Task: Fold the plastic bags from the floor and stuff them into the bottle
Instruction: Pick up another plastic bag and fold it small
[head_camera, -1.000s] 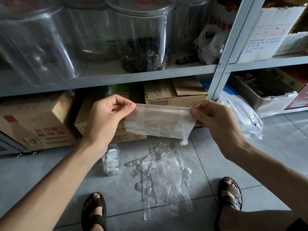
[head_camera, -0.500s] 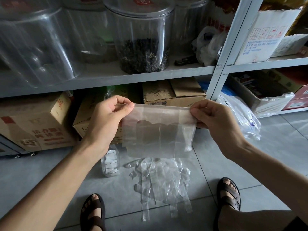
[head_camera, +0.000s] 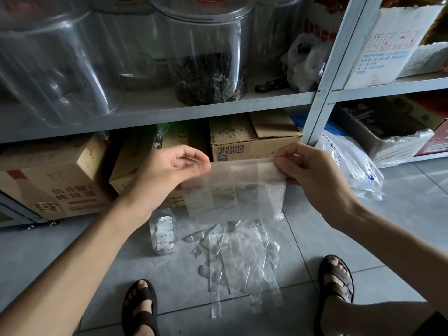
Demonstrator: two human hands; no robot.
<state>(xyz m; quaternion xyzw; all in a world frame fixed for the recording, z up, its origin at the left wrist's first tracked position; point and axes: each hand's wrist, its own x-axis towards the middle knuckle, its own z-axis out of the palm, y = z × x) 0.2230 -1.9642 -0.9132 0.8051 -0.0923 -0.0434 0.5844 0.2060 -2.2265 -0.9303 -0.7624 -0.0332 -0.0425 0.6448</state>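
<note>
While both arms reach in from the lower corners of the frame, the left hand (head_camera: 169, 175) and the right hand (head_camera: 312, 175) hold one clear plastic bag (head_camera: 234, 192) stretched between them at mid-frame. Each hand pinches an upper corner of the bag between thumb and fingers, so the top edge runs taut and nearly level from one hand to the other, and the sheet hangs down flat below it (the lower edge looks slightly uneven, with a small tab at its lower right). Through the film a cardboard box (head_camera: 252, 139) under the shelf can be made out.

Below the held bag, at lower centre of the frame, a loose pile of plastic bags (head_camera: 238, 258) lies spread on the grey tiled floor (head_camera: 400, 229), their handle strips trailing toward the bottom edge. Just left of that pile stands the clear bottle (head_camera: 163, 235), upright on the floor, with pale folded material visible inside it. The left forearm passes in front of part of its left side.

Two feet in dark sandals (head_camera: 335, 283) rest on the tiles either side of the pile. Across the upper frame, a metal shelf (head_camera: 169, 112) carries large transparent jars (head_camera: 208, 52), one partly filled with something dark.
</note>
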